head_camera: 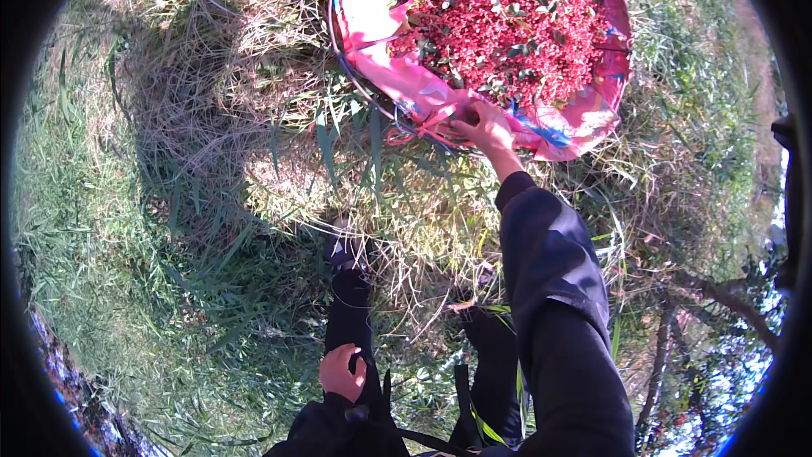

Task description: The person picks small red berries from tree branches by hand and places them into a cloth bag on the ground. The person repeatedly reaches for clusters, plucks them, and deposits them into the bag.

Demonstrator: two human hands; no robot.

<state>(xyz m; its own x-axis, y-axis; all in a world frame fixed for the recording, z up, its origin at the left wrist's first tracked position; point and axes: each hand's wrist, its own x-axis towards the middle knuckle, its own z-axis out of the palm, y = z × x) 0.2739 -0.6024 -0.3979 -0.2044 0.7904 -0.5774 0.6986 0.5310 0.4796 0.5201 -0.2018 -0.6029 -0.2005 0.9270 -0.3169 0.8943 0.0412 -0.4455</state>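
Note:
My right hand (487, 129) reaches out to the near rim of a round basket, its thumb and fingers pinching the pink plastic or cloth lining (438, 96). Small red berries (507, 25) with scattered green leaves fill the basket. A pink tie (406, 135) hangs knotted at the rim beside this hand, and blue patches mark the lining. Down by my left thigh, my left hand (343, 371) is loosely curled, with nothing visible in it. The basket's far side is cut off by the top of the view.
Dry and green grass (209, 139) surrounds the basket and my legs. My left shoe (346, 247) is partly covered by straw-like stems. Woody branches (660, 355) and foliage stand at the lower right. A dark object (786, 197), unclear, shows at the right rim.

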